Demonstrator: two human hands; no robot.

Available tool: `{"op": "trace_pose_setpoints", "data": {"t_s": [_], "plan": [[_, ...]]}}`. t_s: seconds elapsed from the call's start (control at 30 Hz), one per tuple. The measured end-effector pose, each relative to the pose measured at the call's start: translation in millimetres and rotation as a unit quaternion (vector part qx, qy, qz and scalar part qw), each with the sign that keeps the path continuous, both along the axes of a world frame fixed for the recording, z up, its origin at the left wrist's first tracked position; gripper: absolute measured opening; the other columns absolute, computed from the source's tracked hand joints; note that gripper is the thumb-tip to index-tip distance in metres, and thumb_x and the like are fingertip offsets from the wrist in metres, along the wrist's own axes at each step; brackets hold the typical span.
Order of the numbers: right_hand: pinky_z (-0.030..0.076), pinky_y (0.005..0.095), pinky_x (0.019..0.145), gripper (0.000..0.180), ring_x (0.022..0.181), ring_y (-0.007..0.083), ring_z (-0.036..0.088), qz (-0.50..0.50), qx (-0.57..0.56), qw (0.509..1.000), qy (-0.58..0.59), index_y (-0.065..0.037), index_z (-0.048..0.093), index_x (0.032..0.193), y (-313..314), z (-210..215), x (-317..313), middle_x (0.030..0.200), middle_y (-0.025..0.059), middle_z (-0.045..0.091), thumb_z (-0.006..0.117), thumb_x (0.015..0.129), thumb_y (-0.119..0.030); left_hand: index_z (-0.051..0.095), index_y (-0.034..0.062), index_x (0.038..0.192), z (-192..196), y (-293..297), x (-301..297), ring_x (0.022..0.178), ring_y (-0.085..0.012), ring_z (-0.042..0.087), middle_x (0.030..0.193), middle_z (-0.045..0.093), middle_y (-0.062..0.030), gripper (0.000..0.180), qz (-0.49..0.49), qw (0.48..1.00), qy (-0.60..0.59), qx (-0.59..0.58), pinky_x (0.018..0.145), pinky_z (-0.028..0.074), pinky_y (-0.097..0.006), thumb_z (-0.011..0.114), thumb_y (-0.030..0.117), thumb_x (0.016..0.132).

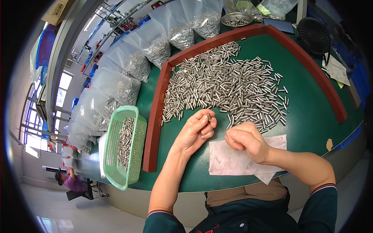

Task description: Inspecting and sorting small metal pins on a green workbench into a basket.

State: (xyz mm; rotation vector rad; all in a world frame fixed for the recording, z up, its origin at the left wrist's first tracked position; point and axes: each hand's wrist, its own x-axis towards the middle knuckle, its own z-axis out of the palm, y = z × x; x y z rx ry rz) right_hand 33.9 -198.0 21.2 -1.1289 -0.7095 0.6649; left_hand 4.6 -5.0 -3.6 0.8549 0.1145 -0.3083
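My left hand pinches a short metal pin between its fingertips, just in front of the pile. To the right, my right hand is curled into a fist over a stained white cloth; whatever it may hold is hidden by the fingers. Beyond both hands spreads a large heap of short, shiny cylindrical metal pins on the green tabletop.
A dark red wooden frame borders the pile. Left of it stands a green plastic basket with more pins. Filled plastic bags line the far left edge. At the back are a metal bowl and a black fan. Another person sits far left.
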Motion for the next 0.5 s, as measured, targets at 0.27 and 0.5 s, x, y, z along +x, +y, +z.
{"op": "trace_pose_setpoints", "data": {"t_s": [0.27,0.5], "plan": [[0.023,0.0245,0.046,0.036,0.048,0.0096,0.028,0.002,-0.005,1.000,-0.001,-0.006,0.029,0.049,-0.7,0.8,-0.2,0.048,0.0007,0.032,0.034,0.081,-0.021,0.050,0.0030,0.098,5.6,-0.6,-1.5,0.049,-0.0050,0.034,0.076,0.056,-0.0100,0.019,0.014,1.000,0.016,0.010,0.044,0.027,-0.018,0.048,0.018,0.088],[0.024,0.0258,0.044,0.034,0.046,0.0087,0.027,0.010,0.011,1.000,-0.024,-0.004,0.030,0.050,-0.8,-2.0,-4.8,0.047,0.0006,0.031,0.037,0.081,-0.018,0.050,0.0037,0.085,11.6,-7.3,-1.3,0.050,-0.0079,0.034,0.079,0.057,-0.0129,0.027,0.079,0.995,0.036,0.049,0.045,0.030,-0.020,0.040,0.028,0.091]]}}
